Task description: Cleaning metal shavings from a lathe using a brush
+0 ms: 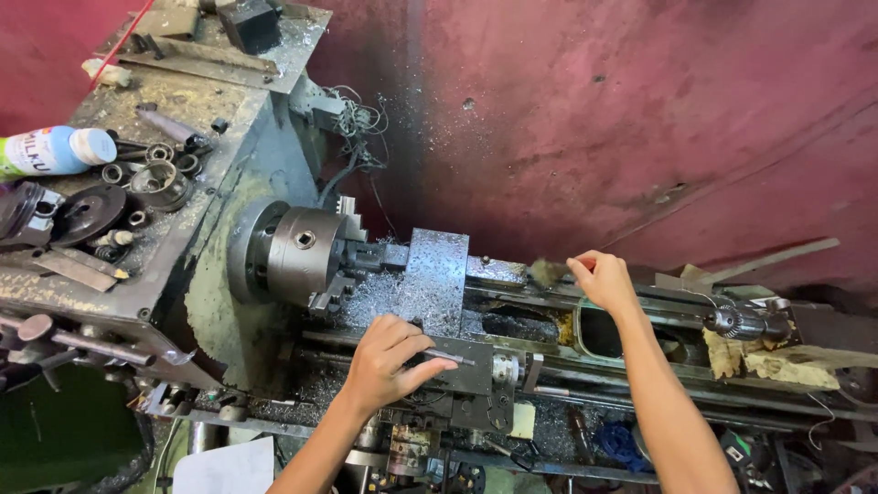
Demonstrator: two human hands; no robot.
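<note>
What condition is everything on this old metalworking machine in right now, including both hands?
Left hand: closed around a thin metal handle on the carriage.
Right hand: pinching a small brush over the bed.
Chuck: jaws gripping a short workpiece; spinning or not, cannot tell.
Carriage: close to the chuck, littered with metal chips.
Drill chuck: on the tailstock, far from the chuck.
Plastic bottle: lying on its side, capped.

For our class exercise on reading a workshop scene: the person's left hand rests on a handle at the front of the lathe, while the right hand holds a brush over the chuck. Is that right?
Not quite. In the head view the left hand does rest on the handle at the lathe's front, but the right hand holds the brush over the lathe bed, well to the right of the chuck, not over it.
</note>
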